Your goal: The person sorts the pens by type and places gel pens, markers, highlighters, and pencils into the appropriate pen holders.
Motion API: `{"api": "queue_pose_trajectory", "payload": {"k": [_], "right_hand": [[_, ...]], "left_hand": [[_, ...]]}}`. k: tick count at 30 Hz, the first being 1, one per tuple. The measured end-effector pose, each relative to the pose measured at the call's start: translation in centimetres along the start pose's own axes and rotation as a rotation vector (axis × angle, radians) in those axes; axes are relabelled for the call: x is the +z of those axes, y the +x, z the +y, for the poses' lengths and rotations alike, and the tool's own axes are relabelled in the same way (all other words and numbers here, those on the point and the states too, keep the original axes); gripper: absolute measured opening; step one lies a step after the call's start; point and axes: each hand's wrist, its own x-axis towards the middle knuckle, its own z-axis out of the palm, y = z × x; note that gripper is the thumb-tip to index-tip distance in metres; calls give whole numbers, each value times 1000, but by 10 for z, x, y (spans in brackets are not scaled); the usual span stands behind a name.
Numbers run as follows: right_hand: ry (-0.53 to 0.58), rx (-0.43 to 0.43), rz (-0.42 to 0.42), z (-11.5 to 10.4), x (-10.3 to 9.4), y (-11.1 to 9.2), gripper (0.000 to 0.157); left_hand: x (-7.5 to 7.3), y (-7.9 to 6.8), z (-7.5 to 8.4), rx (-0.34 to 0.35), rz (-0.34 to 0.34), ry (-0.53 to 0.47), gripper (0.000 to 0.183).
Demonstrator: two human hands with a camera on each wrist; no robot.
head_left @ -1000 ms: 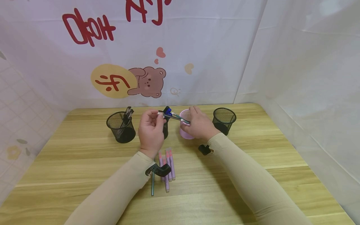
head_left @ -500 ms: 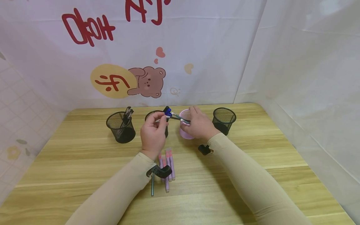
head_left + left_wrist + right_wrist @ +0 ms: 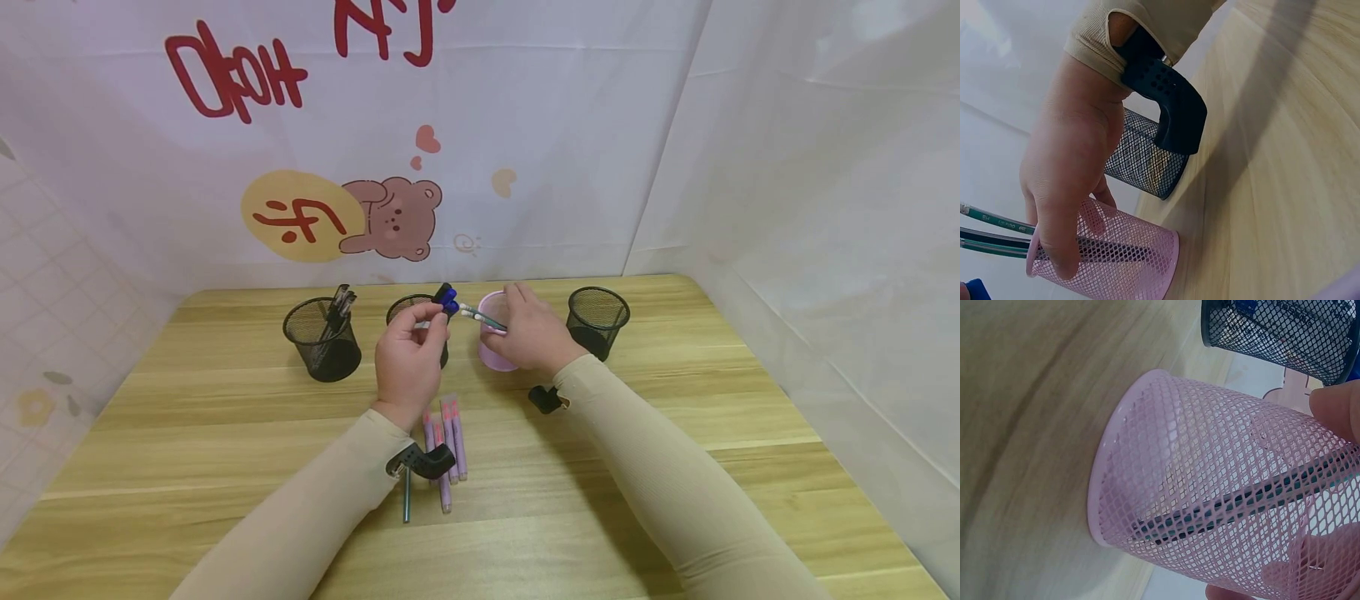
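My right hand (image 3: 528,329) grips the rim of a pink mesh pen cup (image 3: 497,357), fingers spread over its wall in the left wrist view. Three dark green pencils (image 3: 997,219) lean out of this cup toward the left, white ends (image 3: 468,312) outward. Inside the mesh, their shafts (image 3: 1241,503) slant to the base in the right wrist view. My left hand (image 3: 408,358) hovers just left of those white ends, thumb and index finger bent close together with nothing seen between them. It overlaps a black mesh cup holding blue-capped markers (image 3: 448,302).
Another black mesh cup (image 3: 322,337) with several black pens (image 3: 341,304) stands at the left. A further one (image 3: 597,321) is right of the pink cup. Several purple pens (image 3: 453,442) and a green pencil (image 3: 407,496) lie near my left wrist.
The pencil that my left hand held has slid rightward, deeper into the pink cup. My left fingers have let go of its end. The right hand stays in place.
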Motion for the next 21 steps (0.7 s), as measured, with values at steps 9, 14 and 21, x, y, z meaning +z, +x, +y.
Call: {"api": "queue_pose_trajectory", "payload": {"k": [9, 14, 21], "right_hand": [[0, -6, -4, 1, 0, 1, 94], [-13, -7, -7, 1, 0, 1, 94], [-13, -3, -12, 0, 0, 0, 96]], "left_hand": [[-18, -1, 2, -51, -136, 111, 22], [-32, -1, 1, -51, -236, 208, 27], [-49, 2, 0, -87, -384, 333, 31]]}}
